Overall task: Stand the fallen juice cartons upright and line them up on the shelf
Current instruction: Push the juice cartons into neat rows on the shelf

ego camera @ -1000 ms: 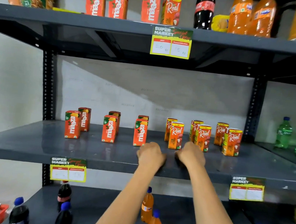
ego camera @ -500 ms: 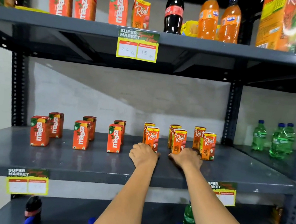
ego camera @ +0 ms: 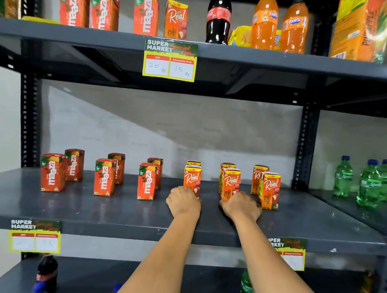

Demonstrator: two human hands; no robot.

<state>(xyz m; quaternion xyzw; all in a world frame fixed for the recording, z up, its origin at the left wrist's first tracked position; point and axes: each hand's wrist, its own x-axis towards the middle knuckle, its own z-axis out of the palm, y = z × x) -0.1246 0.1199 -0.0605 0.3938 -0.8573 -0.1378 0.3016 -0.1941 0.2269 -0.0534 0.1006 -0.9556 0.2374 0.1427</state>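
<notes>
Twelve juice cartons (ego camera: 147, 181) upright in rows; we see none fallen. Left hand (ego camera: 183, 202), right hand (ego camera: 241, 207) curled at front Real cartons (ego camera: 230, 185); grip unclear.

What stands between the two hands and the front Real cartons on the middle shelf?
Nothing visible. The left hand lies right at the foot of the front left Real carton, and the right hand at the front middle Real carton. Whether fingers touch cannot be told.

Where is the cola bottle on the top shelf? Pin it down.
In the head view, the cola bottle stands upright on the top shelf, right of centre, between the Real carton on its left and the Fanta bottles on its right.
</notes>
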